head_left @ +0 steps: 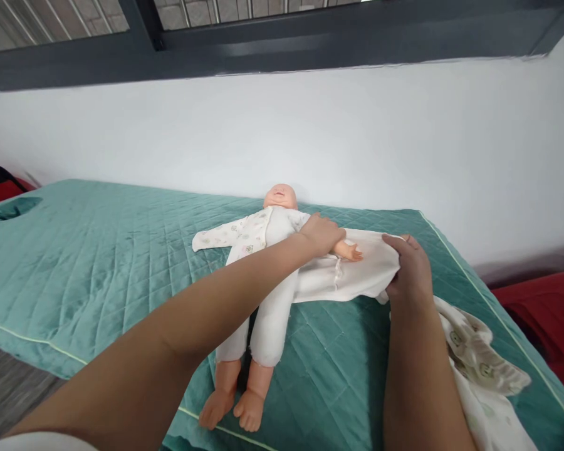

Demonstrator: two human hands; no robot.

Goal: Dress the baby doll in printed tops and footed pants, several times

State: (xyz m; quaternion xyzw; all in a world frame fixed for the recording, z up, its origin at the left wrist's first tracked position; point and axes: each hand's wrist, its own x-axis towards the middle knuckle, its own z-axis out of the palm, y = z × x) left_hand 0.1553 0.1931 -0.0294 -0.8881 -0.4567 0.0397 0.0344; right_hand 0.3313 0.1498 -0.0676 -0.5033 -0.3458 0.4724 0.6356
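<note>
A baby doll (275, 341) with a white cloth body lies on its back, head toward the wall and bare feet toward me. A white baby shirt with a small print (251, 241) covers its arm on the left of the view; the rest of the shirt is spread out to the right, plain inside facing up. My left hand (323, 235) is wrapped round the doll's other arm, whose bare hand (348, 250) sticks out beyond my fingers. Farther right, my right hand (410, 263) is closed on the shirt's outer edge, holding it stretched; some fingers are hidden.
Beneath everything is a green quilted bed cover (122, 263) with pale piping and a hole at the far left. White printed baby clothing (484, 369) lies bunched beside my right forearm. A white wall (282, 131) borders the back. A red chair (549, 319) stands at the right.
</note>
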